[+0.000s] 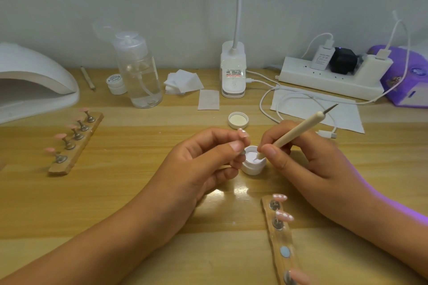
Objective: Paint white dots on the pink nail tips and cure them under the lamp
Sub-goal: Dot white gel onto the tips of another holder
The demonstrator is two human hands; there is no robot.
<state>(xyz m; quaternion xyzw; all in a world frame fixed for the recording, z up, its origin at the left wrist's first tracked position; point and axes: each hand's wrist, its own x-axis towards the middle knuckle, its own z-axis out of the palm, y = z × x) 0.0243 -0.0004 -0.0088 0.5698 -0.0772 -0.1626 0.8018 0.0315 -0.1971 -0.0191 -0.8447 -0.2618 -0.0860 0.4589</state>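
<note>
My left hand point(206, 159) pinches a small metal stand carrying a pink nail tip point(243, 133) with white dots. My right hand point(303, 155) grips a beige dotting tool point(298, 131), its lower end dipped into the open white paint jar point(253, 163) between my hands. A wooden holder point(279, 238) at the lower right bears two dotted pink tips point(283, 215) and a plain pink tip near the bottom edge. A second wooden holder point(74, 146) at the left carries several plain pink tips. The white curing lamp point(34, 83) sits at the far left.
The jar's lid point(238, 120) lies behind the jar. Further back stand a clear pump bottle point(139, 71), a small white jar point(115, 84), cotton pads point(183, 82), a desk lamp base point(232, 71), a power strip point(333, 76) with cables, white paper point(317, 109) and a purple pack point(407, 76).
</note>
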